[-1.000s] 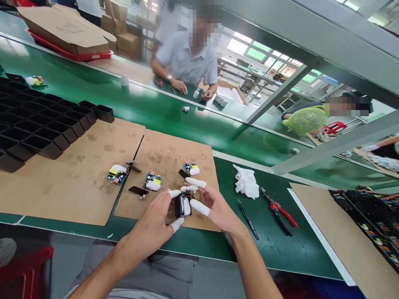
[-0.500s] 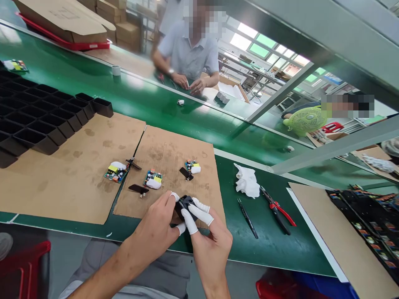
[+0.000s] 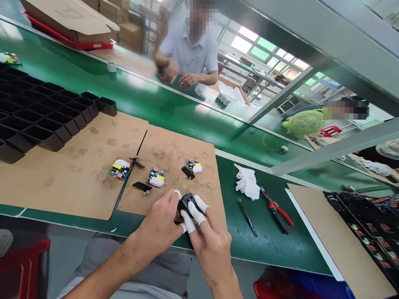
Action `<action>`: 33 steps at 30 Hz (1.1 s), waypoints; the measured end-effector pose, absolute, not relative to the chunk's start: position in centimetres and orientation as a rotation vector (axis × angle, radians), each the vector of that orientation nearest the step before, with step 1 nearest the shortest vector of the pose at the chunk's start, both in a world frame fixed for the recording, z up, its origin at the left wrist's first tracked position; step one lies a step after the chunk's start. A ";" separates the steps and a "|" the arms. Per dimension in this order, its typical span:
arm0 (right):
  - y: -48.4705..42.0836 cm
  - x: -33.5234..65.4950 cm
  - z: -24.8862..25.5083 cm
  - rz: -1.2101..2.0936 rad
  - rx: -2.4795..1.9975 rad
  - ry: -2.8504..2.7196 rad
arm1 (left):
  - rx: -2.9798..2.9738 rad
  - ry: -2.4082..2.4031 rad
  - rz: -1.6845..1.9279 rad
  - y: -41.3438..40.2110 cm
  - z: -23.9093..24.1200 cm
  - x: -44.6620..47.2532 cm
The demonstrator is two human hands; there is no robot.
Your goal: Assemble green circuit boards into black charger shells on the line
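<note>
A small black plastic housing [image 3: 188,200] is held between both hands above the front of the cardboard sheet [image 3: 168,145]. My left hand [image 3: 163,218] is closed on its left side, with white finger cots on the thumb and index finger. My right hand [image 3: 207,232] presses on its top and right side, with cots on several fingertips. What lies inside the housing is mostly hidden. Just beyond are circuit boards with white and yellow parts: one in the middle [image 3: 156,177], one at right [image 3: 194,166], one at left [image 3: 120,169]. Black flat pieces [image 3: 142,187] lie beside them.
Black open boxes [image 3: 52,133] stand in rows at left. A crumpled white cloth [image 3: 247,181], tweezers [image 3: 247,217] and red-black pliers [image 3: 277,209] lie at right. Beyond them a cardboard sheet carries black strips of boards [image 3: 363,232]. A person [image 3: 193,58] works across the green bench.
The black housing has turned slightly in my hands, and its black top shows more flatly. The person opposite has moved one hand left. The view has shifted a little.
</note>
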State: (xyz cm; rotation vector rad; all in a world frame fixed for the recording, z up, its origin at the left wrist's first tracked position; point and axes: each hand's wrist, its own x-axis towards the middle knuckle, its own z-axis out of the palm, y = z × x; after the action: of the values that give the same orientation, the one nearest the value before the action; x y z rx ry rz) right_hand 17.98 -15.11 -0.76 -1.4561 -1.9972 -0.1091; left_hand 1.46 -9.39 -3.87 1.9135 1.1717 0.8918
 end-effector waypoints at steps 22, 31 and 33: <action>-16.4 19.0 -1.4 -0.193 -1.332 -2.043 | 1.820 1.268 0.975 -11.3 -2.4 2.8; -16.2 18.5 -2.1 0.305 -1.444 -1.648 | 1.833 1.280 1.118 -11.9 -3.6 3.1; -15.8 18.4 -2.1 0.542 -1.419 -1.156 | 1.814 1.253 1.209 -12.5 -3.1 2.1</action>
State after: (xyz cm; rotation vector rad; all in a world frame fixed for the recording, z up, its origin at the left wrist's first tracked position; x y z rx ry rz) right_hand 18.40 -15.77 -2.07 -1.4194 -1.1564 0.5424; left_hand 2.14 -12.53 -3.12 1.8141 1.2528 1.2087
